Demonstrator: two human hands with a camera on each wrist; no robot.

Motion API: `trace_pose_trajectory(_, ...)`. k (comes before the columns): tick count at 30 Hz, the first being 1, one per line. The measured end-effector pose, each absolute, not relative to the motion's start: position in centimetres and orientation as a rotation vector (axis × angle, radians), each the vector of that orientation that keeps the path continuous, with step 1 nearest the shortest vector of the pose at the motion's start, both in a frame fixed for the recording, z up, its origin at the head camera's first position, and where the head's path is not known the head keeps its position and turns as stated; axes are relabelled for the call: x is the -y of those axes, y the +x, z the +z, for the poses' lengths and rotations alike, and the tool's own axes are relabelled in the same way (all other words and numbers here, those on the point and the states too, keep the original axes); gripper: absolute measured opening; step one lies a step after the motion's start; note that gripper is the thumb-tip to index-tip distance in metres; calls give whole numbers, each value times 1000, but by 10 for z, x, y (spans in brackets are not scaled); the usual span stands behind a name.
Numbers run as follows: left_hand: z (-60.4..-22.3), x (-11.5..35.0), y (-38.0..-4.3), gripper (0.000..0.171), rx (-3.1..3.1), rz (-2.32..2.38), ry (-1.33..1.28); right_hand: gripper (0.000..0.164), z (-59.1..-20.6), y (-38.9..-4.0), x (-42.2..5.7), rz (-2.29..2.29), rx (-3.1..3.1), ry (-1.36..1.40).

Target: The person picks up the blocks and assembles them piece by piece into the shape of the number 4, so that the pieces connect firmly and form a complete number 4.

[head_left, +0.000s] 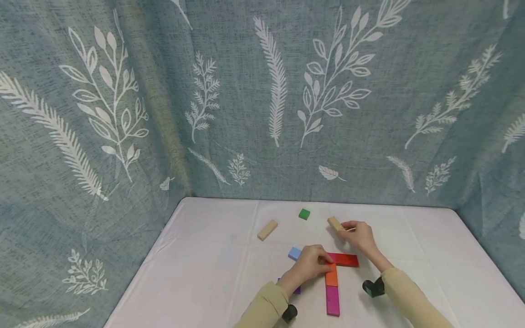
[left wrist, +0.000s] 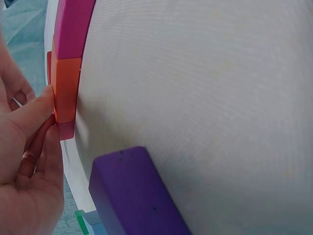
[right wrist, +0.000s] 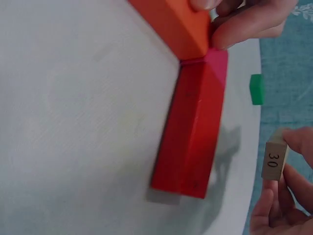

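Note:
My left hand [head_left: 312, 263] has its thumb against the orange block [head_left: 331, 275] and a fingertip by the small pink block [head_left: 331, 258] at its far end. A magenta block [head_left: 332, 300] adjoins the orange block's near end, and a red block [head_left: 347, 260] extends right from the pink one. Together they form a bent line. Off the table, my right hand [head_left: 360, 235] pinches a plain wooden block [head_left: 335, 223]; its end, marked "30", faces the right wrist view. A purple block [left wrist: 137, 191] lies left of the line, partly hidden by my left arm in the head view.
A light blue block [head_left: 294, 253] lies just beyond my left hand. Farther back are another wooden block [head_left: 267, 230] and a small green block [head_left: 304, 214]. A leaf-patterned curtain [head_left: 246, 114] hangs behind the white-covered table [head_left: 197, 255].

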State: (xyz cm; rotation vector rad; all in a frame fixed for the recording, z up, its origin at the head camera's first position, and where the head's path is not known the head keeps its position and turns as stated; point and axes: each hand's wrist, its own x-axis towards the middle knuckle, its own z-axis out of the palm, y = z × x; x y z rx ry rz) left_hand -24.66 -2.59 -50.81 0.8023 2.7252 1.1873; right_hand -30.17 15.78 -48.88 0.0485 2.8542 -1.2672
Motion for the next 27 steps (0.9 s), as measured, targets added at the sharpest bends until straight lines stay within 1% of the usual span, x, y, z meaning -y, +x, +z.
trace_pose_trajectory(12,-509,26,-246,14,-2722,1206,781,33,-474,-295,-145,-1415,-2871,149)
trace_pose_trajectory(19,-509,25,-246,14,-2708,1211,724,34,-468,-294,-135,-1485,-2847,199)
trace_pose_trajectory(27,-510,25,-245,14,-2720,1205,752,36,-459,-288,-126,-1552,-2764,290)
